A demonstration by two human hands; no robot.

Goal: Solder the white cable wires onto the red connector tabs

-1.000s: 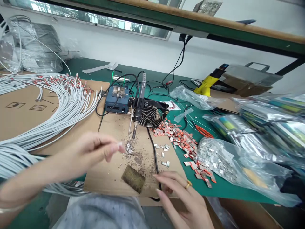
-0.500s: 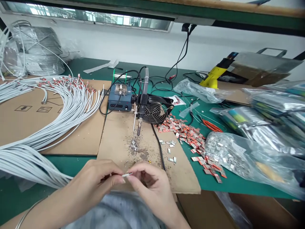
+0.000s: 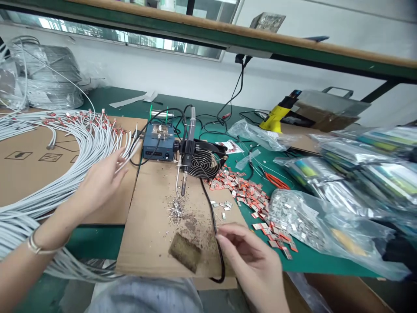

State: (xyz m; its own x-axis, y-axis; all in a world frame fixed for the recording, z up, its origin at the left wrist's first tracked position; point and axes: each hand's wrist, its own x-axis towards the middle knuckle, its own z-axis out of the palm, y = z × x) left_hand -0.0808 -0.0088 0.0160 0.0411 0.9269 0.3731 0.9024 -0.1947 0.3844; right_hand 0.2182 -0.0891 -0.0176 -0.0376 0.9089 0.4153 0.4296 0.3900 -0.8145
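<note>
My left hand [image 3: 106, 180] reaches over the bundle of white cables [image 3: 94, 163] on the left, its fingers closed around one white cable [image 3: 132, 153] whose end points up toward the blue soldering station [image 3: 159, 141]. My right hand [image 3: 256, 263] hovers over the right edge of the cardboard sheet [image 3: 150, 191], thumb and index finger pinched together; anything between them is too small to tell. A black cord [image 3: 213, 217] runs just beside those fingertips. A soldering iron [image 3: 188, 150] hangs tip-down in its holder, above a pile of solder bits [image 3: 177, 208]. A brown sponge-like block [image 3: 185, 252] lies near the front.
Orange-and-silver connector pieces [image 3: 250, 193] are heaped right of a round black fan [image 3: 206, 163]. Beyond are a clear bag of metal parts [image 3: 293, 213], orange-handled pliers [image 3: 276, 181], silver packets [image 3: 312, 174] and a yellow heat gun [image 3: 276, 115]. A shelf [image 3: 208, 26] spans overhead.
My hands have parted: the left moved up and left with the cable, the right moved right. The brown block, hidden before, now shows. The camera view has shifted.
</note>
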